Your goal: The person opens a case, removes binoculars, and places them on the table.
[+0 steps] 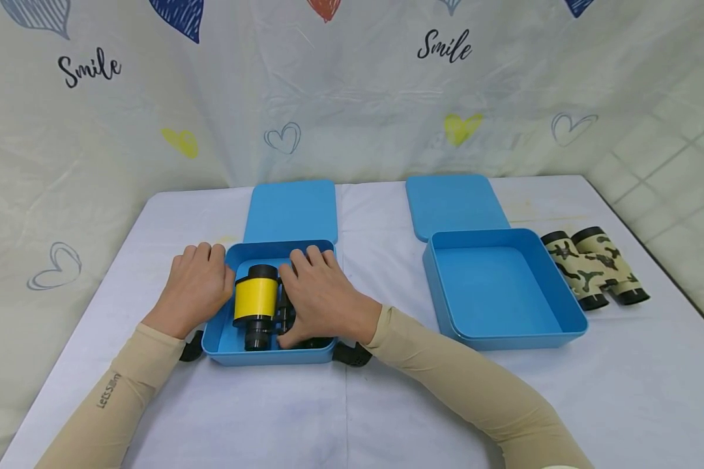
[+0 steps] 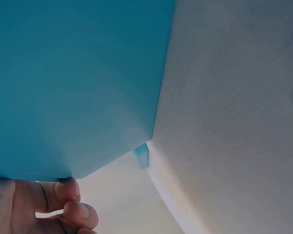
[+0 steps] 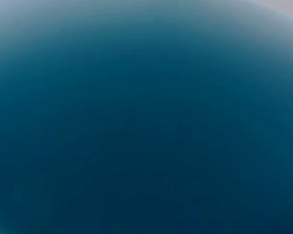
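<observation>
Yellow-and-black binoculars lie inside the left blue box. My right hand grips their right barrel, thumb toward the near side and fingers toward the far side, hiding most of that half. At the box's left rim, my left hand holds the edge with curled fingers. The left wrist view has the fingers bent right at the rim of the blue box wall. Only a blurred blue surface fills the right wrist view.
Behind the left box lies a flat blue lid. To the right stands a second open blue box, with another blue lid behind it. Camouflage-patterned binoculars lie beside that box, near the right edge of the white-covered table.
</observation>
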{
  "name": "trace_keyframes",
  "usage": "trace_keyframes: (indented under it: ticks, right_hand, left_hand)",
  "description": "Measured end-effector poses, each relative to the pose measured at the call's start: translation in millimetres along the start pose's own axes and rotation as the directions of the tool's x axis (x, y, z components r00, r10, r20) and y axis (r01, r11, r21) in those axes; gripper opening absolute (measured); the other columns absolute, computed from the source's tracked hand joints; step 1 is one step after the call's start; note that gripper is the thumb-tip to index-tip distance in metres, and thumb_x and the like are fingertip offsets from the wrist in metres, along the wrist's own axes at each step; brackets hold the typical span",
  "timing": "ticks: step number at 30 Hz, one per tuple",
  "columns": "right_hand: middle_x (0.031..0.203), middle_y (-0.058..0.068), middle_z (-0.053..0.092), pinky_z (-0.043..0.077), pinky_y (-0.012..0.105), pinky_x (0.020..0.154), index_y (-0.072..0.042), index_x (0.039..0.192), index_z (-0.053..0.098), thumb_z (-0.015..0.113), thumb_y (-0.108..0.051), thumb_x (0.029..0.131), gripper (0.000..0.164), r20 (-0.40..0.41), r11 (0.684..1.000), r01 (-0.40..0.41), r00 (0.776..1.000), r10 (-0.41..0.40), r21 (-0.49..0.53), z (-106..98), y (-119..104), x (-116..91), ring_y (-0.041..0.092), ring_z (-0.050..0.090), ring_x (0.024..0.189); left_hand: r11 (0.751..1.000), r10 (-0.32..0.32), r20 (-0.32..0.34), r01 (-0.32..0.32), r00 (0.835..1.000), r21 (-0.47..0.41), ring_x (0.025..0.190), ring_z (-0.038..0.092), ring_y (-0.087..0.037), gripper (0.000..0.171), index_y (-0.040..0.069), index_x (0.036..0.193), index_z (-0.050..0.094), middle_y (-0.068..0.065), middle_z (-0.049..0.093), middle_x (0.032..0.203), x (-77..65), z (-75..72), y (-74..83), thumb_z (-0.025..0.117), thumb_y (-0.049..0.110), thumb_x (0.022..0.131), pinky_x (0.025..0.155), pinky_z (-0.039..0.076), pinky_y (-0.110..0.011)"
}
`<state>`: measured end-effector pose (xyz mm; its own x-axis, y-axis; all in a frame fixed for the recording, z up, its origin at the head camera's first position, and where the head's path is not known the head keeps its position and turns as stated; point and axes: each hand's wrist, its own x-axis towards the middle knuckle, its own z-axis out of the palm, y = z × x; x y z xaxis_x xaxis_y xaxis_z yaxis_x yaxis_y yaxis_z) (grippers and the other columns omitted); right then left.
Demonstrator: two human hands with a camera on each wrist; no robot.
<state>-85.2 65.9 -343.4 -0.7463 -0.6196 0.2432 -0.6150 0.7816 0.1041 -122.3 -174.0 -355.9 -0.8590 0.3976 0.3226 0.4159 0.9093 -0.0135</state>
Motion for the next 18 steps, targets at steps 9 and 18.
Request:
trace_keyframes:
  ticks: [9, 18]
  right_hand:
    - [0.094, 0.004, 0.048, 0.023, 0.034, 0.074, -0.014, 0.107, 0.058, 0.074, -0.091, 0.057, 0.092, -0.051, 1.000, -0.009, 0.999, 0.010, 0.014, 0.0, 0.3, 1.2, 0.022, 0.038, 0.090]
    - [0.094, 0.005, 0.048, 0.023, 0.034, 0.073, -0.014, 0.107, 0.059, 0.072, -0.092, 0.056, 0.094, -0.117, 1.000, -0.004, 0.993, 0.003, -0.008, 1.2, -0.7, 0.6, 0.023, 0.039, 0.088]
  left_hand:
    - [1.000, 0.012, -0.014, -0.012, 1.000, 0.009, 0.064, 0.037, -0.026, 0.016, -0.005, 0.086, 0.051, -0.013, 0.041, 0.070, 0.2, -1.1, -0.3, 0.052, 0.009, 0.095, 0.057, 0.027, -0.031]
    - [1.000, 0.007, -0.008, -0.007, 1.000, 0.012, 0.063, 0.038, -0.026, 0.016, -0.006, 0.088, 0.054, -0.014, 0.043, 0.071, 0.4, -1.1, 0.1, 0.052, 0.009, 0.095, 0.056, 0.027, -0.031]
